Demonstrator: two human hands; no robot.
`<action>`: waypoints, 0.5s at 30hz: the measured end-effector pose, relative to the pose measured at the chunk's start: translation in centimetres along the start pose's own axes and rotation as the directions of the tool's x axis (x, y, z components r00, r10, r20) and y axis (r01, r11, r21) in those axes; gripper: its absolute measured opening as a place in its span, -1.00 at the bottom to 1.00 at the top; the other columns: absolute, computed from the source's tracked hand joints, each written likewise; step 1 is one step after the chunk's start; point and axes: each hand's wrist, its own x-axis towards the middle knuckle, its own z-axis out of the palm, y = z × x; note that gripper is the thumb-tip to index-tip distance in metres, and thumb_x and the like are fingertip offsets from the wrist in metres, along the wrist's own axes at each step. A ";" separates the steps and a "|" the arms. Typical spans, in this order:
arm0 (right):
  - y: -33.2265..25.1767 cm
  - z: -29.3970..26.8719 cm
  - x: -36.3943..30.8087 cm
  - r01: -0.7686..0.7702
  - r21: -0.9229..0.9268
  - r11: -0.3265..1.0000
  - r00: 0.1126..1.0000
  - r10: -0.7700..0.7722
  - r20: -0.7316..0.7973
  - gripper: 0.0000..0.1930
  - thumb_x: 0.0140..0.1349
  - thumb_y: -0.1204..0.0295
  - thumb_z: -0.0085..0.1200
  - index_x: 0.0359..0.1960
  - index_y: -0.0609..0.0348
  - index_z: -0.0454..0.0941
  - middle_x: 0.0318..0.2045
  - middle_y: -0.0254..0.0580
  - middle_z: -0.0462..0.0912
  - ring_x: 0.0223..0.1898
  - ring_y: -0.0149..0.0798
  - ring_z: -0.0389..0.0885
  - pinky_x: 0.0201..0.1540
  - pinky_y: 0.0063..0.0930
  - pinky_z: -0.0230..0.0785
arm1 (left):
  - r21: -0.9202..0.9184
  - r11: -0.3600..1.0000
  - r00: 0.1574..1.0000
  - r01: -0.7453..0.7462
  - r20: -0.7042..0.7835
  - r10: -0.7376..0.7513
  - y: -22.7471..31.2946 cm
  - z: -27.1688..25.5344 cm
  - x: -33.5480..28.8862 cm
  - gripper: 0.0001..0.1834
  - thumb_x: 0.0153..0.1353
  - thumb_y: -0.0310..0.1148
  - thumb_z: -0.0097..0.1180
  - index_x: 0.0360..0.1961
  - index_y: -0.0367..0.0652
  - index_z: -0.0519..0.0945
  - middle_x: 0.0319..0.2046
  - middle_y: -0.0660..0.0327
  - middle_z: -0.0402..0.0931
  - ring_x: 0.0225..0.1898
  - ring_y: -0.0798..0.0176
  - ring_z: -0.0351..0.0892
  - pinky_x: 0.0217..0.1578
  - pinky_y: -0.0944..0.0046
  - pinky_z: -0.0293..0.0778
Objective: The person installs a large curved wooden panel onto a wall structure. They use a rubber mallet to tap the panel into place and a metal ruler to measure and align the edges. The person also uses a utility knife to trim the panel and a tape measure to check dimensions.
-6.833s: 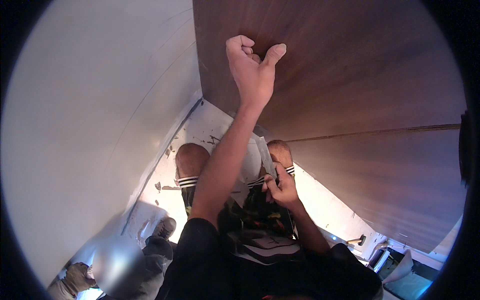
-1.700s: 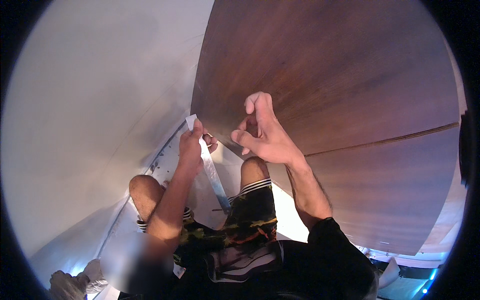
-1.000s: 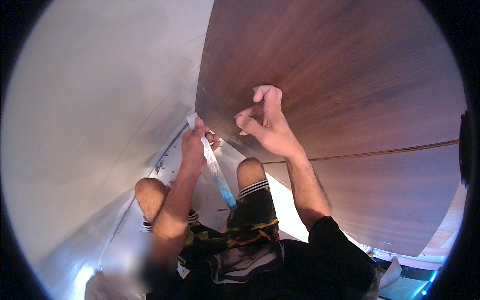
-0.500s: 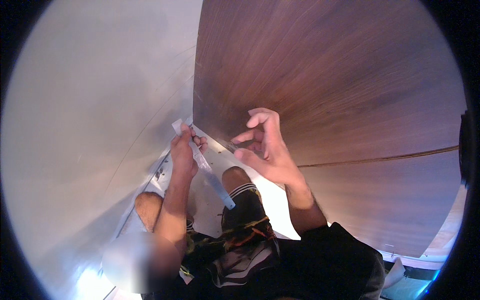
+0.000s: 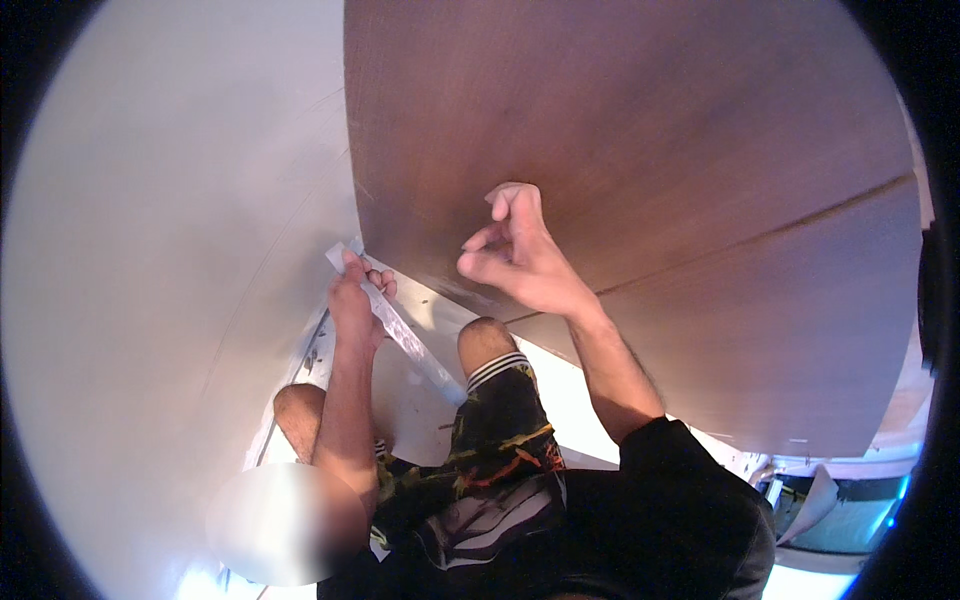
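My left hand (image 5: 352,300) is closed round a long, flat, pale strip (image 5: 405,340), thumb lying along it near its upper end. The strip slants down to the right, and its bluish lower end reaches my knee. Beside the hand, the corner of a dark brown wood-grain panel (image 5: 620,130) meets a pale wall. My right hand (image 5: 525,255) is raised in front of that panel. Its thumb and a curled finger come together in a pinch, while the forefinger arches above them. Whatever lies between those fingertips, if anything, is too small to make out.
A smooth pale wall (image 5: 190,200) fills the left side. A dark line (image 5: 760,235) runs across the brown panel. Bits of debris (image 5: 311,358) lie along the floor edge by my left knee. A teal and dark object (image 5: 850,515) stands at the lower right.
My right hand has risen slightly, and its thumb and finger have drawn together. The left hand and strip have shifted a little left in view, as has the panel's edge.
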 end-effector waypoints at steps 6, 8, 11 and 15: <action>-2.1 1.2 -1.6 -0.164 0.028 0.986 0.983 0.166 -0.079 -0.48 0.30 0.44 0.29 0.11 0.25 0.19 -0.31 -0.09 0.61 -0.50 -0.34 0.64 -0.43 -0.39 0.50 | 0.024 1.000 1.000 -0.012 0.001 0.012 0.2 0.9 -1.2 -0.57 0.54 0.01 0.08 -0.26 -0.17 0.49 -0.48 0.26 0.46 -0.39 0.25 0.63 -0.27 0.23 0.68; -3.4 0.1 -1.2 -0.253 -0.068 0.965 0.957 0.239 -0.166 -0.61 0.41 0.38 0.18 0.08 0.25 0.26 -0.57 -0.15 0.67 -0.67 -0.39 0.57 -0.62 -0.43 0.38 | 0.008 1.000 1.000 -0.016 0.020 0.016 0.2 0.8 -1.2 -0.62 0.55 -0.03 0.08 -0.25 -0.15 0.50 -0.45 0.27 0.48 -0.40 0.27 0.63 -0.30 0.25 0.67; -3.5 -0.9 -0.7 -0.397 -0.264 0.879 0.916 0.360 -0.179 -0.74 0.50 0.30 0.08 -0.06 0.26 0.39 -0.60 -0.04 0.64 -0.64 -0.21 0.66 -0.57 -0.29 0.44 | 0.012 0.999 0.999 -0.032 0.017 0.032 0.5 0.6 -1.1 -0.64 0.55 -0.05 0.08 -0.24 -0.14 0.51 -0.45 0.27 0.49 -0.40 0.26 0.64 -0.31 0.26 0.67; -1.5 -0.9 -0.1 -0.145 -0.666 0.732 0.970 -0.027 -0.241 -0.76 0.49 0.33 0.09 -0.12 0.29 0.43 -0.52 0.12 0.68 -0.45 0.21 0.71 -0.38 0.00 0.52 | 0.041 0.998 0.999 -0.049 0.008 0.049 0.6 0.5 -1.4 -0.58 0.54 0.02 0.09 -0.26 -0.15 0.50 -0.49 0.27 0.47 -0.36 0.28 0.67 -0.28 0.26 0.68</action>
